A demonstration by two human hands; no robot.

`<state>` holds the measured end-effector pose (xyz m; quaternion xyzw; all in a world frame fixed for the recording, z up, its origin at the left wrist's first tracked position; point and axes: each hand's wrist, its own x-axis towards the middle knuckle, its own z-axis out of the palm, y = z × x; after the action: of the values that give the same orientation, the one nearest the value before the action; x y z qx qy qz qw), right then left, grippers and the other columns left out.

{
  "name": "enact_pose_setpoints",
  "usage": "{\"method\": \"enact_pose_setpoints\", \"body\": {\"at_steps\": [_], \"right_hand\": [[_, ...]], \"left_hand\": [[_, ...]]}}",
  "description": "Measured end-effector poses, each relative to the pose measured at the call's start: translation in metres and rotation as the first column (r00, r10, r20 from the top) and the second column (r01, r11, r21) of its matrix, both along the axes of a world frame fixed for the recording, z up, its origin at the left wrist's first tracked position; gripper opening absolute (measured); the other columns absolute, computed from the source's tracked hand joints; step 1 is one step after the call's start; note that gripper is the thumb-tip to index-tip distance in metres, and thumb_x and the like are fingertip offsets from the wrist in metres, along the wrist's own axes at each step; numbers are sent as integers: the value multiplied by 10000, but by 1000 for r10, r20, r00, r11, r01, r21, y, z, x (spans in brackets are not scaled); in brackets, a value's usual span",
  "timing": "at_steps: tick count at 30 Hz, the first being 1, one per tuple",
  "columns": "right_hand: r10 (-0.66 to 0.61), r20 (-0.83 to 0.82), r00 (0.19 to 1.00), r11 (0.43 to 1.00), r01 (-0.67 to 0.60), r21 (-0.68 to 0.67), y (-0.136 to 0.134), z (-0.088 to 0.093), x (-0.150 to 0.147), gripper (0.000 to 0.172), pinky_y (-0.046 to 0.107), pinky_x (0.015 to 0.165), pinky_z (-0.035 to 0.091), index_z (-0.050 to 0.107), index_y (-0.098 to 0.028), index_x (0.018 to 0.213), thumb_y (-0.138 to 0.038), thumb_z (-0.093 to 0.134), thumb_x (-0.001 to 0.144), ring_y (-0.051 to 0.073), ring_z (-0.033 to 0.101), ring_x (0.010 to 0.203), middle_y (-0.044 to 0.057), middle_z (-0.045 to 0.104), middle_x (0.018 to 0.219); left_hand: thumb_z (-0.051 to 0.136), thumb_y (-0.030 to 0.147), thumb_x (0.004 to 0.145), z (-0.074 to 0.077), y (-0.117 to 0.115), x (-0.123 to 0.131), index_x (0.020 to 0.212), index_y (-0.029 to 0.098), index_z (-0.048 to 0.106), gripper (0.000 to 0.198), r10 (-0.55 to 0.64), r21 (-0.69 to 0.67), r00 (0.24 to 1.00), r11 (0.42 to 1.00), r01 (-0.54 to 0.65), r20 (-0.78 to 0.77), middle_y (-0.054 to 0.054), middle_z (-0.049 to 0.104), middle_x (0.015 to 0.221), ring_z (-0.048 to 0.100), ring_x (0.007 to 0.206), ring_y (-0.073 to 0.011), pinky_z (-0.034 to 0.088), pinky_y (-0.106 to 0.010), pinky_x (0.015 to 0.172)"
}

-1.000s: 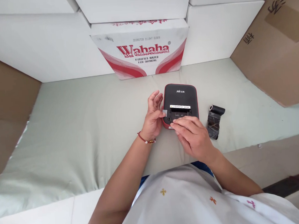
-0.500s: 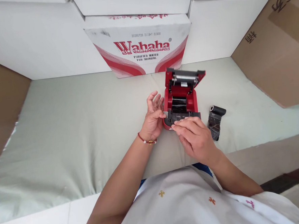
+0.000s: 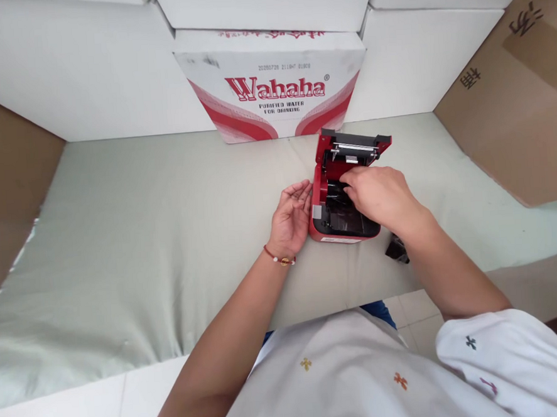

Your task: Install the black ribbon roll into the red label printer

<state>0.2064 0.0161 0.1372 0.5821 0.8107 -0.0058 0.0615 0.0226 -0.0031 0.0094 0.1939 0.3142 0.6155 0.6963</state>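
Note:
A small red printer (image 3: 319, 226) with black trim stands on the cloth, its red and black lid (image 3: 357, 142) tilted up. Inside lies a shiny black ribbon roll (image 3: 337, 195), and a dark film stretches over the front part. My right hand (image 3: 384, 199) reaches into the open compartment from the right. Its bent fingers are together at the roll's right end; what lies between them is hidden. Against the printer's left side rests my left hand (image 3: 292, 217), palm up and fingers loosely stretched, holding nothing. My right forearm mostly covers a loose piece of black ribbon (image 3: 397, 250).
Pale green cloth (image 3: 167, 240) covers the surface. Behind the printer stands a white and red water carton (image 3: 276, 101), with white boxes (image 3: 110, 74) around it. Brown cardboard boxes (image 3: 504, 125) border the right and left sides.
My right hand has moved from the printer's front edge up into its compartment. My left thumb has come off the front left corner. The view has shifted slightly.

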Motion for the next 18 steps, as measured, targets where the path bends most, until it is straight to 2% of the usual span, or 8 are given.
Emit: {"method": "enact_pose_setpoints", "body": {"at_steps": [4,7,13,18], "right_hand": [[6,127,992,994,8,-107,8,3,-15,214,384,628,374,802,-172,1070,-118,636,945,355,768,992,175,820,1181],[13,141,990,990,7,-144,13,3,-20,194,391,649,419,798,-154,1059,-109,691,903,375,767,1014,214,809,1213],[-30,67,997,997,35,-72,12,-5,-11,290,389,674,440,763,-203,1198,-162,644,936,342,759,965,167,832,1135],[-61,-25,998,998,60,-33,0,-6,-1,328,381,713,469,710,-220,1294,-229,622,979,330,743,1009,147,803,1234]], "left_hand": [[709,117,713,-1,0,2,1018,252,682,334,13,-3,1000,1000,-13,4,-49,782,1327,608,1505,-233,368,-430,1373],[708,104,694,-1,1,3,1015,249,675,353,15,-5,1000,1000,-15,19,-43,781,1307,629,1471,-224,375,-417,1362],[708,110,693,0,0,4,1025,254,656,365,3,2,1000,1000,-3,9,-44,764,1341,621,1479,-227,389,-430,1346],[711,113,687,2,0,5,1010,254,654,358,2,-5,1000,1000,-2,9,-40,763,1329,625,1469,-235,398,-441,1340]]}}
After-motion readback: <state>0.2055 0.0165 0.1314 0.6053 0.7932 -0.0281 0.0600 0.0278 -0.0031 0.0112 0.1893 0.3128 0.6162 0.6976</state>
